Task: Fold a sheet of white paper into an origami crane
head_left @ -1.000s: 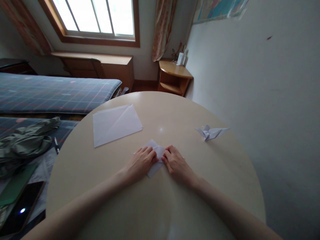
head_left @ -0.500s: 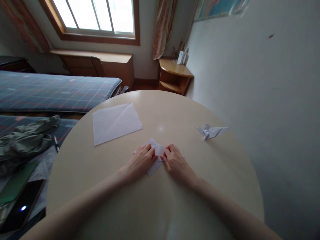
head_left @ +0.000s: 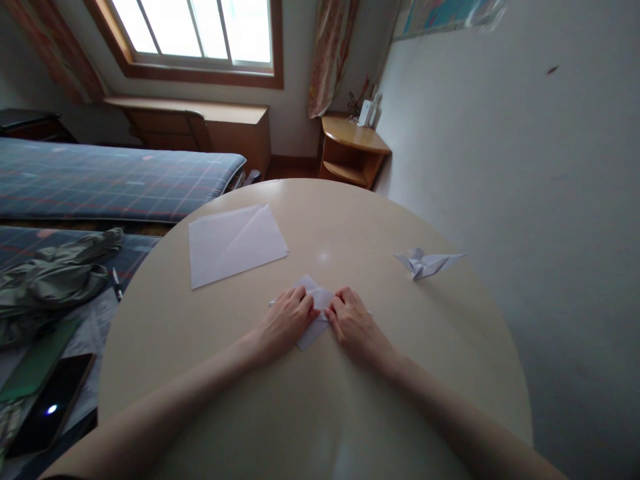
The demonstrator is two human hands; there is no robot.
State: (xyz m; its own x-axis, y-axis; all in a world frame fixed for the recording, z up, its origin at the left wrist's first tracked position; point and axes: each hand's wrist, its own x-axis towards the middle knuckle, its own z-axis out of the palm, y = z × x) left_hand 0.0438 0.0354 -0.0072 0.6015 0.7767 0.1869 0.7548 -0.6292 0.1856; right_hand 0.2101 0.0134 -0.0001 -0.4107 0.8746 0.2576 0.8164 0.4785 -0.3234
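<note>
A small piece of folded white paper (head_left: 319,297) lies on the round cream table (head_left: 350,227), partly covered by my fingers. On its left side my left hand (head_left: 289,317) is closed, curled fingers and thumb pressing the paper. My right hand (head_left: 353,321) grips the right side the same way, its thumb close to the left thumb. Paper corners stick out above and below between the hands. Farther right stands a folded paper crane (head_left: 425,264) with pointed ends.
White paper sheets (head_left: 237,245) with a diagonal crease lie at the table's back left. Left of the table are a phone (head_left: 50,403), a green folder (head_left: 37,360), a pen (head_left: 117,283) and a crumpled grey-green cloth (head_left: 60,273). A white wall (head_left: 560,200) runs along the right.
The view has shifted slightly, so everything sits a little farther right. Both hands stay on the folded paper in nearly the same pose.
</note>
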